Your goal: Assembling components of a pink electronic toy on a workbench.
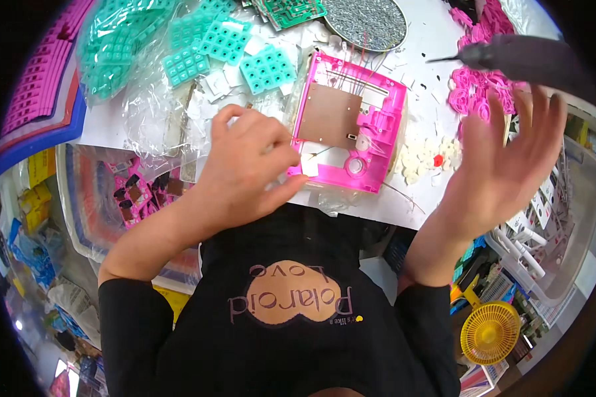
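A pink plastic housing lies open side up at the near edge of the white table. A brown circuit board sits inside it, with thin wires running off its far side. My left hand is closed at the housing's near left corner, thumb and index finger against its edge. Right by those fingertips shows a small white square piece. My right hand is raised to the right, fingers spread and slightly blurred, holding nothing. Just beyond its fingertips hangs a dark electric screwdriver, its bit pointing left.
Turquoise button pads and clear plastic bags lie left. A round tray of small screws and green circuit boards stand at the back. White buttons and pink parts lie right. Bins flank the table.
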Available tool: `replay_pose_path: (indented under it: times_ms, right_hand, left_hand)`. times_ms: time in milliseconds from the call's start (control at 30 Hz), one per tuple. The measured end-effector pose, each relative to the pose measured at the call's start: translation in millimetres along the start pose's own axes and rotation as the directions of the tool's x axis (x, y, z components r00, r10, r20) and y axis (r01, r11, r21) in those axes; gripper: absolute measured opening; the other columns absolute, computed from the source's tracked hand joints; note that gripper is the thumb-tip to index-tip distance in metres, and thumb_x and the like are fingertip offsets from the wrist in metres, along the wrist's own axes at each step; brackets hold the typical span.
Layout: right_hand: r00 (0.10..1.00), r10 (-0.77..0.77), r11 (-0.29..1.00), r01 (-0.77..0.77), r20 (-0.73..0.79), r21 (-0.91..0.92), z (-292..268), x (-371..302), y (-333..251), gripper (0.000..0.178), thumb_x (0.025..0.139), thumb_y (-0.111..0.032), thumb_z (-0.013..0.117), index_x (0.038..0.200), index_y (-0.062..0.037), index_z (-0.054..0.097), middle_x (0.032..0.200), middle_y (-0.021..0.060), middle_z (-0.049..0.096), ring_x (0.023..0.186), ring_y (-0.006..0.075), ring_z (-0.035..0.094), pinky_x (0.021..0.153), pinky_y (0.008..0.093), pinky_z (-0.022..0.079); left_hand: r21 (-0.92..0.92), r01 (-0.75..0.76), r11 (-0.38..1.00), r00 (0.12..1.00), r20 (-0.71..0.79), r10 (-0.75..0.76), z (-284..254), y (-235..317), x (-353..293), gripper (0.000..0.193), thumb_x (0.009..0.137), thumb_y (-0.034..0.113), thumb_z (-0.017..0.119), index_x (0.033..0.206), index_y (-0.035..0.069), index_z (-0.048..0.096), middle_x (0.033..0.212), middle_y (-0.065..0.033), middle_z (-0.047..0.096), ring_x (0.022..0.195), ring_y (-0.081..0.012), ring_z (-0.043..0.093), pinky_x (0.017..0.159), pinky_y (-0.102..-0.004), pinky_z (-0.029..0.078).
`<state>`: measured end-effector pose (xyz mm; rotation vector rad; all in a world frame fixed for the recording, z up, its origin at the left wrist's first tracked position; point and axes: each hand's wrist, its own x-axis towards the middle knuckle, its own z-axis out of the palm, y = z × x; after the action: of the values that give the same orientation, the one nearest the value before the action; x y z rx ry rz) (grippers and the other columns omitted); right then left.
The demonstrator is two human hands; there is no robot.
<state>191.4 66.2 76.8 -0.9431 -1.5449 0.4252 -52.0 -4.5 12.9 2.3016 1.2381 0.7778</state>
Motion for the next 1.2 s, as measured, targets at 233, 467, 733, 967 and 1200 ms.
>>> replay_pose_path:
  times_ms: [233, 467, 733, 967, 1200]
  right_hand:
    - [0.568, 0.002, 0.928, 0.305, 0.823, -0.213, 10.6, -65.8, 19.5, 0.032, 0.070, -0.010, 0.075, 0.101, -0.0161, 0.076, 0.100, 0.0001, 0.064, 0.101, 0.0249, 0.055, 0.089, 0.0403, 0.043]
    - [0.288, -0.194, 0.882, 0.469, 0.938, 0.038, 33.5, -43.1, 35.1, 0.015, 0.081, -0.018, 0.064, 0.093, -0.0166, 0.074, 0.097, 0.0006, 0.065, 0.106, 0.0217, 0.056, 0.098, 0.0424, 0.041]
    - [0.447, -0.290, 0.875, 0.482, 0.846, 0.045, 31.3, -58.4, 52.0, 0.010, 0.082, -0.019, 0.068, 0.090, -0.0125, 0.067, 0.098, 0.0005, 0.063, 0.102, 0.0227, 0.057, 0.091, 0.0394, 0.044]
    - [0.482, -0.178, 0.935, 0.356, 0.858, -0.006, 17.5, -60.6, 42.6, 0.019, 0.079, -0.018, 0.072, 0.097, -0.0114, 0.070, 0.094, 0.0003, 0.063, 0.097, 0.0217, 0.057, 0.084, 0.0376, 0.045]
    - [0.360, -0.306, 0.848, 0.524, 0.881, 0.081, 25.7, -58.1, 50.2, 0.026, 0.078, -0.017, 0.075, 0.102, -0.0081, 0.072, 0.094, 0.0011, 0.063, 0.094, 0.0213, 0.059, 0.079, 0.0367, 0.046]
  left_hand:
    - [-0.004, 0.068, 0.998, 0.998, 0.005, -0.068, -2.0, 0.1, -2.6, 0.015, 0.075, 0.011, 0.078, 0.082, 0.010, 0.065, 0.087, -0.0044, 0.057, 0.088, -0.0255, 0.057, 0.086, -0.0398, 0.038]
    - [-0.033, 0.134, 0.990, 0.988, -0.077, -0.136, -3.9, 8.9, -9.7, 0.013, 0.076, 0.009, 0.077, 0.082, 0.009, 0.065, 0.085, -0.0055, 0.058, 0.084, -0.0267, 0.058, 0.081, -0.0377, 0.041]
    - [0.027, 0.113, 0.993, 0.992, -0.056, -0.111, 8.6, 13.6, -5.5, 0.015, 0.077, 0.011, 0.078, 0.085, 0.009, 0.066, 0.086, -0.0055, 0.060, 0.083, -0.0265, 0.059, 0.081, -0.0386, 0.041]
    - [0.055, 0.134, 0.990, 0.990, -0.051, -0.131, 9.2, 15.1, -2.3, 0.015, 0.077, 0.011, 0.077, 0.085, 0.009, 0.065, 0.085, -0.0055, 0.060, 0.084, -0.0265, 0.059, 0.082, -0.0390, 0.040]
    - [0.028, 0.157, 0.987, 0.981, -0.118, -0.153, 2.6, 9.5, -7.6, 0.013, 0.078, 0.008, 0.077, 0.084, 0.007, 0.065, 0.080, -0.0066, 0.061, 0.077, -0.0265, 0.060, 0.073, -0.0364, 0.044]
